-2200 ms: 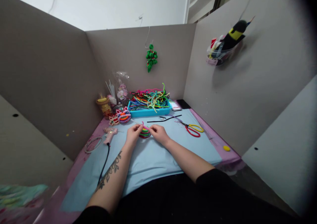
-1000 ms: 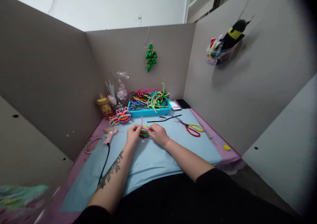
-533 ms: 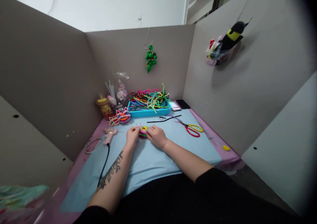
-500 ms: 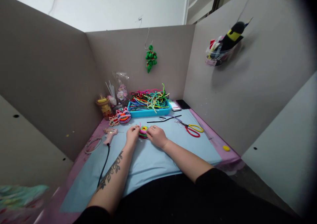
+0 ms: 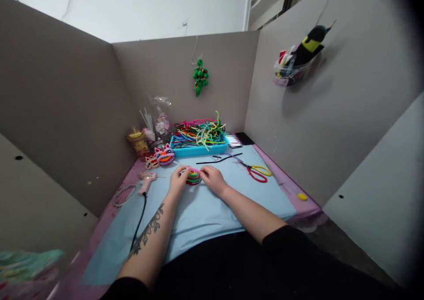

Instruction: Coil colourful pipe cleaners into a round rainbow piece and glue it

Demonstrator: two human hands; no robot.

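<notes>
A small rounded piece of coiled pipe cleaners (image 5: 194,179) in green, red, yellow and pink stands on the blue cloth between my hands. Along its upper edge runs a pink pipe cleaner (image 5: 194,170). My left hand (image 5: 179,180) pinches the left end of this pink strip, fingers closed. On the other side, my right hand (image 5: 214,179) has its thumb and fingertips closed on the strip's right end. Fine detail at the fingertips is too small to make out.
Behind is a blue tray (image 5: 198,151) heaped with pipe cleaners. Scissors (image 5: 256,172) and black pipe cleaners (image 5: 220,159) lie to the right. A pink glue gun (image 5: 146,182) with its cord is at left, near two finished animal-face pieces (image 5: 164,154). Grey panels enclose the table.
Both hands have shifted slightly, and the pink pipe cleaner, which stuck up beside my left hand, now lies across the top of the piece. My right fingers have moved up to it.
</notes>
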